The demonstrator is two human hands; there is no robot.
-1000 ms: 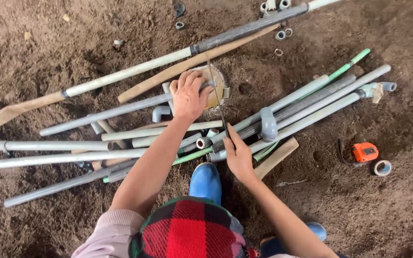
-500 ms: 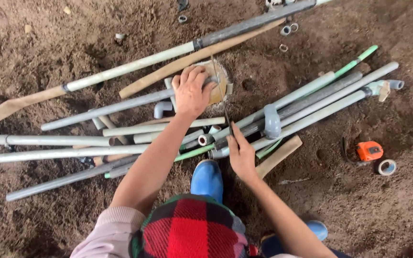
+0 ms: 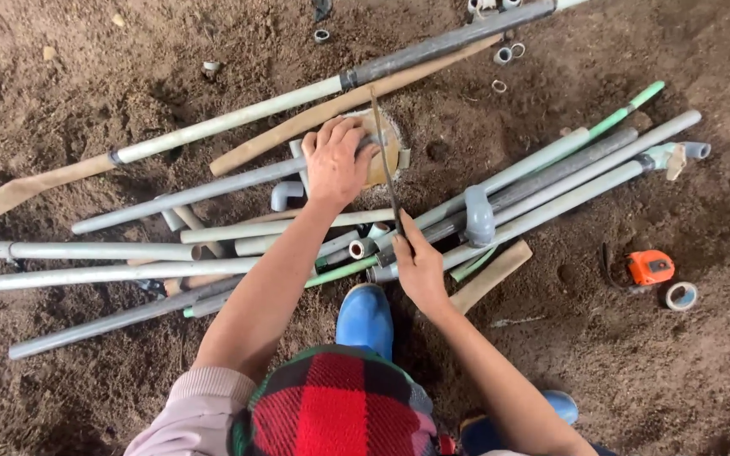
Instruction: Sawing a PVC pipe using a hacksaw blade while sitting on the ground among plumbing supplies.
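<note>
Compared with half a second ago, both hands keep their places; only the saw blade [image 3: 384,160] now shows more plainly, reaching further toward 12 o'clock past the left hand's fingertips. Left hand [image 3: 336,165], fingers curled downward, presses a grey pipe [image 3: 213,190] against a round wooden block [image 3: 389,156] at the centre of the pile. Right hand [image 3: 420,268], at 5 o'clock from the left, is clenched around the blade's near end; the blade runs from this grip toward 12 o'clock, crossing the pipe just beside the left fingers. Pipes of grey, white and green lie fanned over bare soil [image 3: 86,76], most running from 8 to 2 o'clock. A grey tee fitting [image 3: 479,215] sits on one pipe at 3 o'clock from the right hand. A blue boot [image 3: 365,319] stands at 6 o'clock, below the pile. An orange tape measure [image 3: 650,267] and a tape roll [image 3: 680,295] lie well apart at 4 o'clock.
</note>
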